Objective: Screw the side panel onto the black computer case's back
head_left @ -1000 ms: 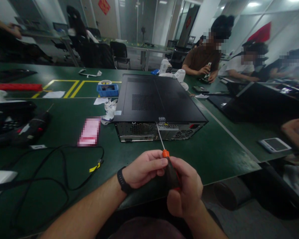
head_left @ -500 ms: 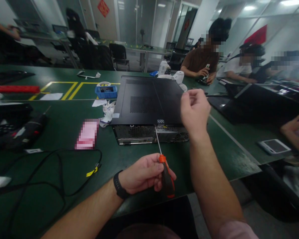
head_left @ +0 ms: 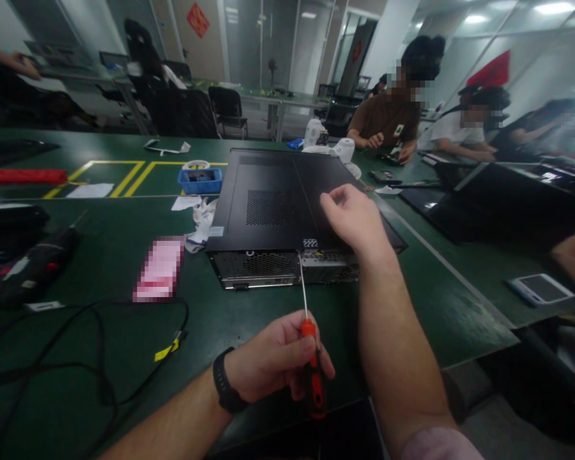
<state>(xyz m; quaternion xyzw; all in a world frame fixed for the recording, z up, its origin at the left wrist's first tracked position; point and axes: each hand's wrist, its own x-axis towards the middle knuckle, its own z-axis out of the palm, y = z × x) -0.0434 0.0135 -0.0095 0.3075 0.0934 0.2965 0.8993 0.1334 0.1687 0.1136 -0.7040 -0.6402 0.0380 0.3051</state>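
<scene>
A black computer case [head_left: 268,166] lies flat on the green table, its metal back panel towards me. My left hand [head_left: 287,354] is closed round the handle of a red and black screwdriver [head_left: 309,329]. The screwdriver's thin shaft runs forward, and its tip meets the back panel just under the lid's edge. Over the right part of the lid is my right hand [head_left: 354,214], its fingers curled in and partly hidden. Whether it pinches anything small I cannot make out.
Left of the case are a crumpled white glove [head_left: 202,220], a blue bin [head_left: 200,181], a pink sheet [head_left: 160,268], black cables [head_left: 100,358] and a power drill [head_left: 43,262]. A white phone-like device [head_left: 541,289] lies at right. Across the table sits a co-worker [head_left: 388,115].
My right hand has moved left and down to the lid. The left hand keeps the screwdriver at the same spot on the panel, its handle turned. The camera has shifted a little.
</scene>
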